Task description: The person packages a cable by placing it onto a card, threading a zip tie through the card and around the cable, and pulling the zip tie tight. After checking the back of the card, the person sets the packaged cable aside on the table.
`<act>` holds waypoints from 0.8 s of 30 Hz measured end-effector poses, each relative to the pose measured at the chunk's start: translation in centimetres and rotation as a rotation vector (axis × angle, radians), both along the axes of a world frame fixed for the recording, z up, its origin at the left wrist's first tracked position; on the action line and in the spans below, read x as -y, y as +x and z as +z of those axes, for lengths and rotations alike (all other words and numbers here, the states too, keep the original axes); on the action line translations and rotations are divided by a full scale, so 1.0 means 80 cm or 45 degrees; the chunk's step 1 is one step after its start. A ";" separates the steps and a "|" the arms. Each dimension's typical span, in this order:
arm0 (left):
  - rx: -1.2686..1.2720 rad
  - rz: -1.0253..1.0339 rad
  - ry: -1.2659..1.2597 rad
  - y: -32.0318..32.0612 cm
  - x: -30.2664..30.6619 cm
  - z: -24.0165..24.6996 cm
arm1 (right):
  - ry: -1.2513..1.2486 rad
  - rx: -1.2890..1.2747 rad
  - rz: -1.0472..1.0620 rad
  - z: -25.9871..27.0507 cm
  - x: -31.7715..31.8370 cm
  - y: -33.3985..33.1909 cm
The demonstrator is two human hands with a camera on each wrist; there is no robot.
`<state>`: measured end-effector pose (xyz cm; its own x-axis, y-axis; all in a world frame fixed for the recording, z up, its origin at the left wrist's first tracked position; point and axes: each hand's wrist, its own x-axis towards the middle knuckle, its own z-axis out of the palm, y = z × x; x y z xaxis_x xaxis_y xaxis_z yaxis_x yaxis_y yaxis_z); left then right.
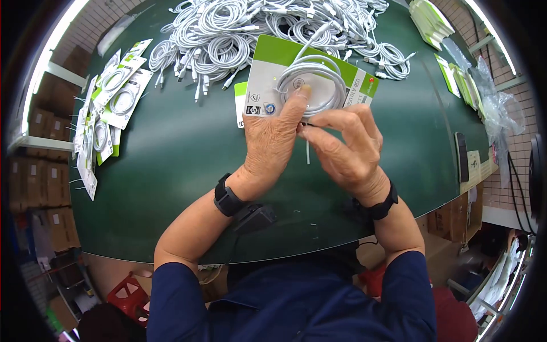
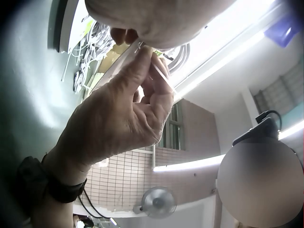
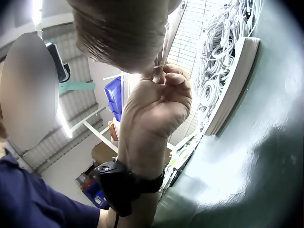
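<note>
My left hand (image 1: pixel 273 128) grips a green-and-white packaging card (image 1: pixel 265 62), its thumb pressed on the front over a coiled white USB cable (image 1: pixel 336 77). The card is raised above the table and tilted. At the card's lower edge my right hand (image 1: pixel 347 145) pinches with thumb and forefinger beside the left hand's base of thumb. A thin white cable tie (image 1: pixel 308 153) hangs down below these fingertips, and a small dark bit shows between them. In the left wrist view the tie (image 2: pixel 163 76) runs out along the right hand's fingers. The left hand's other fingers are hidden behind the card.
A large heap of coiled white cables (image 1: pixel 222 34) covers the table's (image 1: pixel 188 154) far side. Carded cables (image 1: pixel 122 100) lie piled at the left, thin tails sticking out. Blank-looking cards (image 1: pixel 430 23) stack at the far right, near clear plastic bags (image 1: pixel 496 97) and a dark phone-like slab (image 1: pixel 461 157).
</note>
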<state>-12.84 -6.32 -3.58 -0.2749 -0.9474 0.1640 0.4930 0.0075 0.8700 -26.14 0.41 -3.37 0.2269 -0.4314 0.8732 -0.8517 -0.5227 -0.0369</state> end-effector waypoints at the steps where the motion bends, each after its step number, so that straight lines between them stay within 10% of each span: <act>1: 0.003 -0.015 0.004 0.001 -0.001 0.001 | 0.002 0.002 -0.037 0.001 0.001 0.001; 24: 0.047 -0.202 -0.046 0.016 0.005 0.000 | 0.086 0.222 -0.066 -0.006 -0.004 0.015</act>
